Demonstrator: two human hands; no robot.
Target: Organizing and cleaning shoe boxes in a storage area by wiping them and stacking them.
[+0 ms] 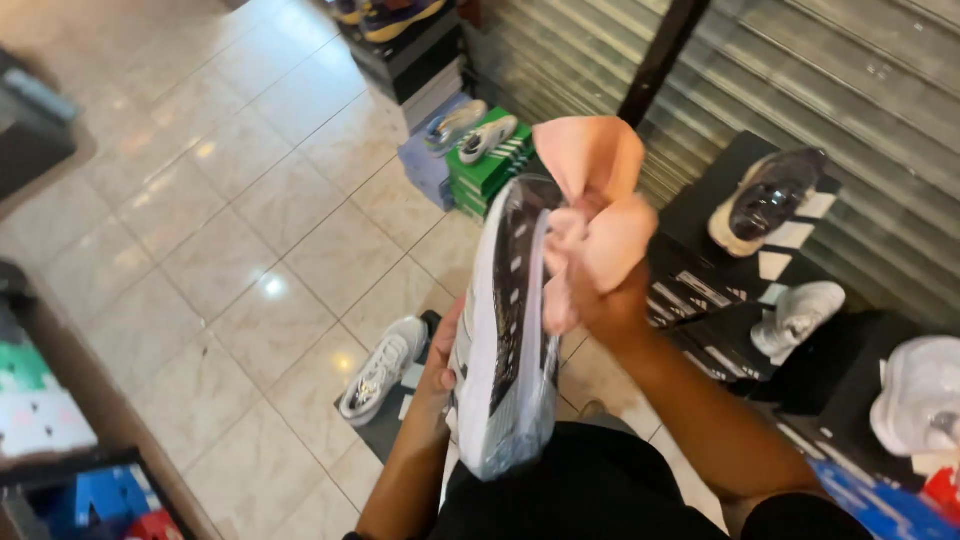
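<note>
I hold a black and white sneaker (505, 320), wrapped in clear plastic, upright in front of me with its sole side facing left. My left hand (440, 360) grips it from the left side, fingers behind the shoe. My right hand (600, 285) is closed on a pink cloth (590, 170) pressed against the sneaker's upper part. The cloth bunches above my fist.
Shoe boxes carry single sneakers: a white one (380, 370) on a dark box below, a pair on green and lilac boxes (470, 160) ahead, a dark sneaker (765, 200) and white ones (800, 315) on black boxes to the right. A metal shutter (820, 80) stands behind. The floor is tiled.
</note>
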